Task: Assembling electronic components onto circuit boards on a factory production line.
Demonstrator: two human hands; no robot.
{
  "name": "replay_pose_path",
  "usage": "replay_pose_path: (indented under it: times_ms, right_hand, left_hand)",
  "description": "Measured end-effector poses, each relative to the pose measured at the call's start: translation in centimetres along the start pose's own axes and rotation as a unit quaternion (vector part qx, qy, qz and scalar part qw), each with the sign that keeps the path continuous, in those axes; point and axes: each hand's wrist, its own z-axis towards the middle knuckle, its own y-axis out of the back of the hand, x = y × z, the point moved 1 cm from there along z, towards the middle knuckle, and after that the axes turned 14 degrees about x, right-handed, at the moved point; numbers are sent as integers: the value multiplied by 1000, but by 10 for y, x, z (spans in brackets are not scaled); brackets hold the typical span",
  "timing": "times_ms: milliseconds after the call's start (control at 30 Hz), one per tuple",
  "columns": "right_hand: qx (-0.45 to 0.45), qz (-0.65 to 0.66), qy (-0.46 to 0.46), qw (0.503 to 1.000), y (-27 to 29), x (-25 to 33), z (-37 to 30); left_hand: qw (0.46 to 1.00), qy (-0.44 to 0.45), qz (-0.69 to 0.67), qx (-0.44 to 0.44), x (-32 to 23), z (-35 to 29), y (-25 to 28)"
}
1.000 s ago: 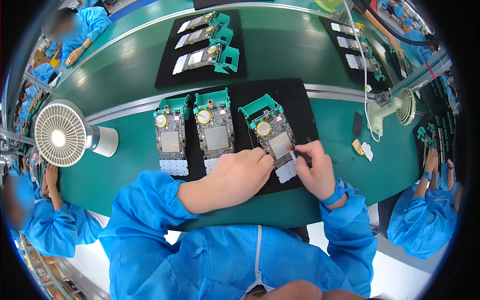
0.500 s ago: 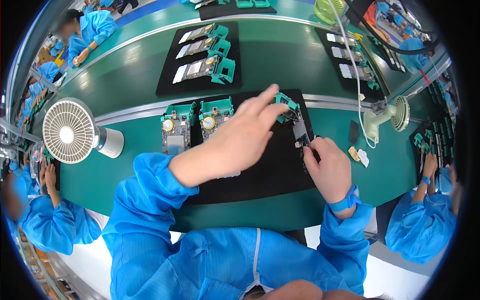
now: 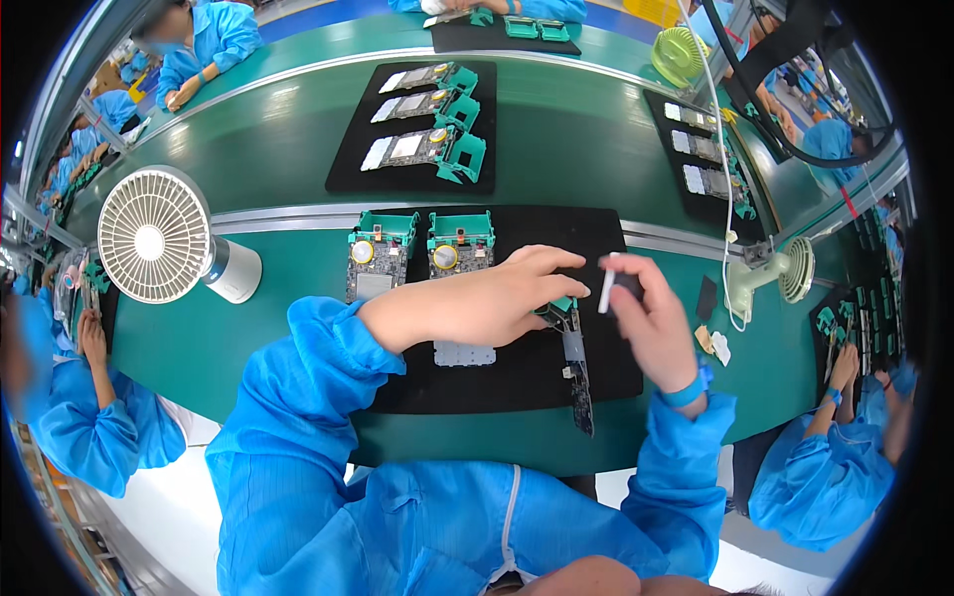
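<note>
My left hand (image 3: 497, 303) reaches across the black mat with its fingertips closed on the green plastic bracket (image 3: 558, 306) of a circuit board. That circuit board (image 3: 576, 382) hangs down from the bracket toward me, seen nearly edge-on. My right hand (image 3: 653, 323) is raised to the right of it, pinching a small flat piece (image 3: 608, 283) with a white edge between thumb and fingers. Left of these, a board with a green bracket and round yellow part (image 3: 445, 258) lies partly under my left forearm. Beside it lies a similar board (image 3: 378, 263).
A white fan (image 3: 149, 238) stands at left and a pale green clip fan (image 3: 790, 268) at right. Scraps (image 3: 713, 344) and a dark flat piece (image 3: 707, 297) lie right of the mat (image 3: 477, 389). Beyond the metal rail, another black mat (image 3: 348, 164) bears several boards. Co-workers sit around.
My left hand has come down from mid-air onto the green bracket. My right hand has left the board and now holds the small white-edged piece. The board has shifted nearer to me.
</note>
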Motion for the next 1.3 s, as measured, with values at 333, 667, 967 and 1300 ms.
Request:
replay_pose_path:
  times_ms: [333, 667, 967, 1300]
  right_hand:
    - [23, -176, 196, 964, -8, -7, -14]
    - [-22, -130, 231, 964, -8, -28, -12]
    - [40, -83, 353, 931, -5, -37, -8]
    - [18, -131, 300, 945, -1, -39, -11]
  left_hand:
    - [999, 21, 22, -17, -14, 6, -2]
    - [987, 93, 98, -87, -30, 20, -11]
    - [977, 120, 88, -153, -30, 27, -26]
    - [976, 109, 85, -165, -22, 35, -32]
